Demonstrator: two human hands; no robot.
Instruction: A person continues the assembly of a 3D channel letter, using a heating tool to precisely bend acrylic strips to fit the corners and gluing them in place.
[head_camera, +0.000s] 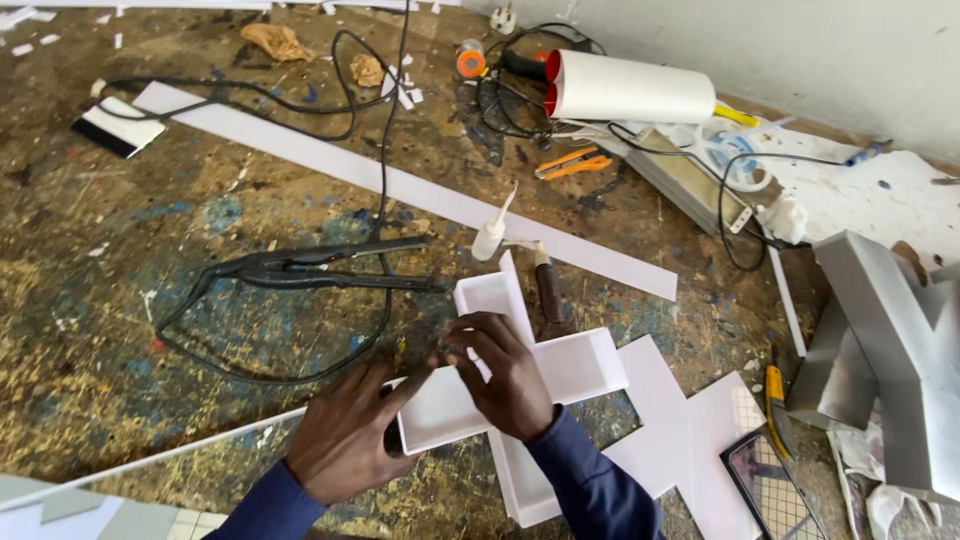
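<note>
Ahead of you on the paint-stained workbench lies a black long-handled tool with its cable looping across the top. A long white strip runs slantwise beyond it, with a small glue bottle just beside it. Farther back you have a white roll, orange pliers and, at your right, a silver metal letter.

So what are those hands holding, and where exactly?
Both hands press on the white cross-shaped tray: left hand at its left edge, right hand on top of its left arm.
</note>
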